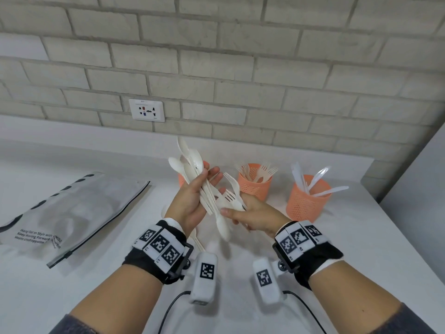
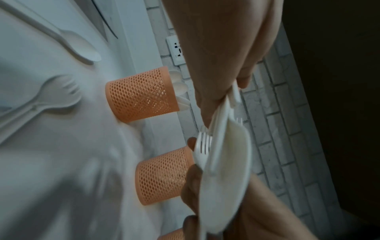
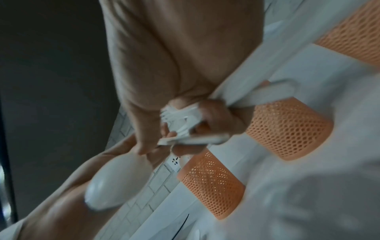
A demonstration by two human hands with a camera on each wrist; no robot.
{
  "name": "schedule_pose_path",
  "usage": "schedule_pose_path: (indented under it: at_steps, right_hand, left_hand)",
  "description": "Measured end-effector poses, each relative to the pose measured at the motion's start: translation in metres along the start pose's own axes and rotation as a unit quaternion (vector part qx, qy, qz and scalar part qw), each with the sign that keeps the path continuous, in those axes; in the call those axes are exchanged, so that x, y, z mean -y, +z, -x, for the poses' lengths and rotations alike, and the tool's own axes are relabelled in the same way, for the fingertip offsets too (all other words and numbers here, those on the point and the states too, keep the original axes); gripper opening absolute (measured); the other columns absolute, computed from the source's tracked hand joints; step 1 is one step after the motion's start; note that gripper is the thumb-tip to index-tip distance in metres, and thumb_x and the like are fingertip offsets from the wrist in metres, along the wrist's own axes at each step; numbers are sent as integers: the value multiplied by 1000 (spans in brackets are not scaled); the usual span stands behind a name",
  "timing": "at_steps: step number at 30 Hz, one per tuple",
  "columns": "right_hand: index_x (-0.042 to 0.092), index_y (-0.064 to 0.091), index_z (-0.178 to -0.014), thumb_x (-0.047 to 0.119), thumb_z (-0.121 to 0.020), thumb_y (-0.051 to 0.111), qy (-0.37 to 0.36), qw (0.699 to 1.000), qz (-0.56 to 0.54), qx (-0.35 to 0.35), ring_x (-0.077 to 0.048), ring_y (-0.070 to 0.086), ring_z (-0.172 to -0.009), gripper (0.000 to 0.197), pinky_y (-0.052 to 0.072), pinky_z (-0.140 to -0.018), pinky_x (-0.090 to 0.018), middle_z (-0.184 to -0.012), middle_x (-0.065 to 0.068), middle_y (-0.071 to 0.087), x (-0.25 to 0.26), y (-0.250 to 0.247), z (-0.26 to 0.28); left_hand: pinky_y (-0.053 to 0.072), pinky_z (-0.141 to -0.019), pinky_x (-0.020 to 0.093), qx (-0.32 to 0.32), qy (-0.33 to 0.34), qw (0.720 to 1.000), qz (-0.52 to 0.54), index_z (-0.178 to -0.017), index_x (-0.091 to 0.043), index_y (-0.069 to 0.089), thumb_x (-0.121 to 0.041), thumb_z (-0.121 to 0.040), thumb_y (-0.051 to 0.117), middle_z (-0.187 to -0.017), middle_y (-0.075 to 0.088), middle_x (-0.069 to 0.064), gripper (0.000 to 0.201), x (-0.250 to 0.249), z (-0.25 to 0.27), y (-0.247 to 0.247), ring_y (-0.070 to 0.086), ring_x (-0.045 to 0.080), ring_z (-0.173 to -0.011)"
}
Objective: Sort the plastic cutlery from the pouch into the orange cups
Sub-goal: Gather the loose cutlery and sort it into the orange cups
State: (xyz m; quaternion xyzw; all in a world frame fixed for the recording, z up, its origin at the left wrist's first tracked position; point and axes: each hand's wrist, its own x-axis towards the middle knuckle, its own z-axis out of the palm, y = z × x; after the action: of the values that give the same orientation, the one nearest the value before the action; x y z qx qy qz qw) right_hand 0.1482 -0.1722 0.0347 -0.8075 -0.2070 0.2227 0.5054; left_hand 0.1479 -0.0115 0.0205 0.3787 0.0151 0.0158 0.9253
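Observation:
My left hand (image 1: 203,186) grips a bundle of white plastic spoons (image 1: 190,162), bowls pointing up, above the table. Right beside it my right hand (image 1: 237,213) pinches a couple of white forks (image 1: 231,189) together with one spoon (image 1: 222,225) whose bowl hangs down. Three orange mesh cups stand behind: the left cup (image 1: 181,180) is mostly hidden by my left hand, the middle cup (image 1: 255,186) holds forks, the right cup (image 1: 307,201) holds clear knives. In the left wrist view the left cup (image 2: 141,95) shows spoons inside. The grey pouch (image 1: 72,213) lies flat at the left.
Loose cutlery (image 1: 198,241) lies on the white table under my hands; the left wrist view shows a loose spoon (image 2: 80,48) and a loose fork (image 2: 59,92) there. A brick wall with a socket (image 1: 147,110) runs behind the cups. The table edge (image 1: 397,227) slants at the right.

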Motion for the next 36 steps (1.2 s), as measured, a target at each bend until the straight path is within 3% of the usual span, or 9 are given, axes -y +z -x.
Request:
schedule_pose_path:
  at_steps: [5,8,12,16,19,22,30,33,36]
  right_hand:
    - [7,56,-112,33,-91,55,24,986,163,-35,-21,58,-91,33,48,-81,-37,-103,-8,63,-5,-3,-6]
    - [8,49,-115,29,-95,48,52,982,179,-34,-16,52,-69,29,43,-58,-27,-82,-2,55,-8,-16,-7]
    - [3,46,-122,13,-95,49,-25,992,-3,-120,-11,47,-58,30,42,-55,-24,-71,-1,53,2,-41,-23]
    - [14,49,-112,16,-98,42,-126,928,-176,-304,-8,45,-58,15,43,-57,-16,-69,2,47,27,-69,-55]
    - [13,42,-110,13,-98,40,-184,883,-188,-388,-8,42,-59,12,41,-56,-9,-70,2,44,29,-80,-80]
    - [9,41,-113,13,-98,41,-166,888,-149,-401,-10,43,-58,15,42,-57,-10,-68,1,43,14,-79,-102]
    - [13,45,-110,4,-78,64,-35,933,-82,-349,-26,56,-94,37,52,-82,-47,-96,-8,55,-18,-72,-117]
    - [19,39,-129,15,-76,71,-90,918,-42,-385,-22,47,-118,62,45,-97,-43,-127,-10,45,-14,-70,-110]
    - [3,38,-134,9,-74,69,-247,847,87,-462,-25,43,-119,68,34,-102,-29,-126,-18,42,-2,-65,-94]
  left_hand:
    - [37,-103,49,-58,-18,998,-8,-137,-3,44,-23,-98,44,-115,58,8,44,7,-2,-10,54,23,-105]
    - [37,-104,44,-90,-21,996,-12,-134,-7,49,-28,-98,43,-126,59,7,42,2,-6,-17,56,22,-113]
    - [52,-77,31,-83,-18,996,-8,-106,-11,60,-26,-98,44,-87,66,0,22,0,-10,-13,65,9,-69]
    - [45,-46,19,-83,-12,996,-8,-80,-19,56,-23,-96,50,-47,44,-7,18,4,-8,2,40,4,-37]
    - [44,-45,19,-79,-8,997,-7,-78,-18,55,-24,-95,51,-47,41,-7,18,2,-10,4,36,4,-36]
    - [44,-46,19,-70,-8,997,-9,-83,-18,55,-24,-96,48,-48,42,-7,16,0,-11,4,37,4,-37]
    - [44,-47,21,-63,-11,998,-27,-91,-18,48,-38,-83,58,-52,42,-6,24,-6,-18,-5,37,6,-40]
    - [42,-49,20,-69,-25,997,-22,-76,-19,52,-42,-91,50,-53,40,-5,27,-6,-18,-1,36,6,-40]
    - [43,-50,21,-76,-30,997,-11,-75,-19,51,-36,-94,50,-53,42,-5,25,-5,-20,-1,39,7,-42]
